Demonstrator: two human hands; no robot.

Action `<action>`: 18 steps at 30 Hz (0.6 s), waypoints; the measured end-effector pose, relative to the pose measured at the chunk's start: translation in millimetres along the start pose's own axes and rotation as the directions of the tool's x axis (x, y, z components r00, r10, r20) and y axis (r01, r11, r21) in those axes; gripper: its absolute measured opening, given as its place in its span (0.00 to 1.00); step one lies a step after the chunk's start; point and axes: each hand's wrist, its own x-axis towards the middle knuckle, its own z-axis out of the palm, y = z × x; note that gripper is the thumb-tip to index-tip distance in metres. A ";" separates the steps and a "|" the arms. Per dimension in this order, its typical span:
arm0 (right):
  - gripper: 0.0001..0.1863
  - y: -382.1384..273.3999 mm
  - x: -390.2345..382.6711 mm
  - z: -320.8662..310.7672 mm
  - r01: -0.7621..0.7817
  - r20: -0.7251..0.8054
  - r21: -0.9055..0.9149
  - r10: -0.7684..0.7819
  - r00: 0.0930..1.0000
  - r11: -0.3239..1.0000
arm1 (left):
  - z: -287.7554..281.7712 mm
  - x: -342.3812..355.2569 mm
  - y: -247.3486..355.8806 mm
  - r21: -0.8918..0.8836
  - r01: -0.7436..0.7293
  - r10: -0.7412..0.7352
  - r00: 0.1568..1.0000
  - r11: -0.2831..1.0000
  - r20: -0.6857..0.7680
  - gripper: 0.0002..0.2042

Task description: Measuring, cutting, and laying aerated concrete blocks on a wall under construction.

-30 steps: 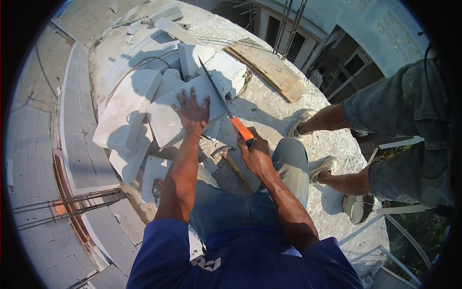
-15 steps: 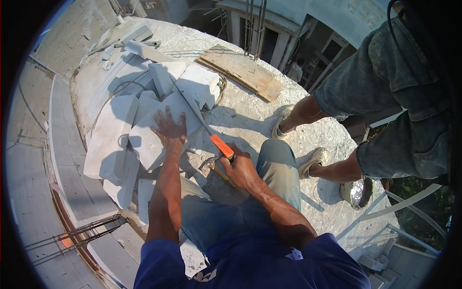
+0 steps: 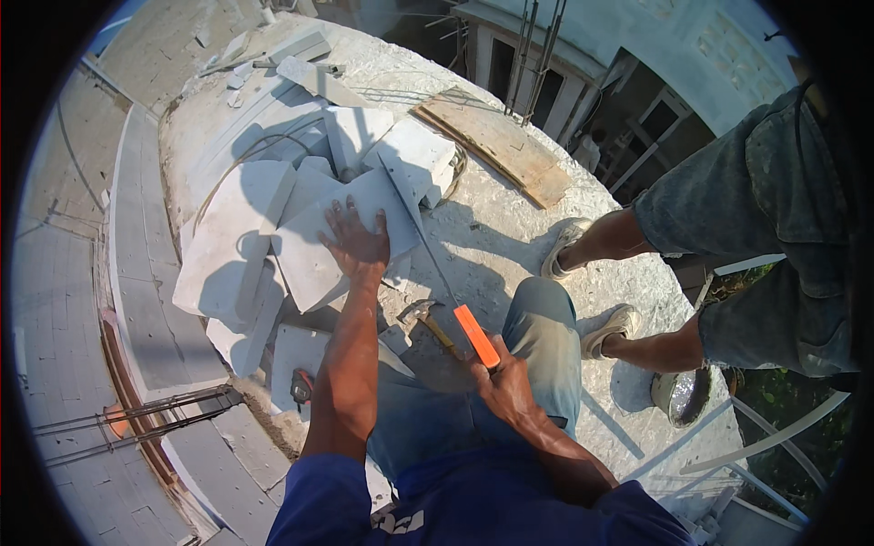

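Observation:
My left hand (image 3: 355, 244) lies spread on a white block (image 3: 305, 259) atop a pile of similar blocks. My right hand (image 3: 501, 391) grips the orange handle of a handsaw (image 3: 475, 335), whose long blade reaches forward along the right edge of that block. A hammer (image 3: 428, 323) with a wooden handle lies between my knees and the blocks. A red-and-black tape measure (image 3: 301, 389) rests on a white piece beside my left forearm.
A co-worker's legs and shoes (image 3: 610, 329) stand close on my right, beside a metal pan (image 3: 681, 396). Boards (image 3: 487, 146) lie beyond the blocks. Rebar (image 3: 137, 419) juts at lower left. The slab's edge (image 3: 628, 209) drops off toward a building, where a distant person (image 3: 587, 150) appears.
My right hand has drawn the saw back toward my body, so the handle sits lower and nearer. My left hand stays on the block. The view has shifted slightly.

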 end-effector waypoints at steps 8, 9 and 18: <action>0.14 -3.7 -12.5 -17.3 -0.090 0.046 0.027 0.088 0.995 0.996 | 4.0 -0.1 -4.5 -0.077 0.007 -0.015 0.994 0.997 -0.108 0.34; 0.14 -3.9 -39.4 -25.6 -0.115 0.023 0.057 0.114 0.993 0.992 | 3.0 -2.8 -3.8 -0.076 -0.003 -0.005 0.994 0.997 -0.110 0.34; 0.09 7.8 67.3 5.6 0.015 -0.027 -0.018 -0.015 1.000 1.000 | -4.1 2.0 6.6 -0.081 -0.028 0.024 0.999 0.996 -0.049 0.35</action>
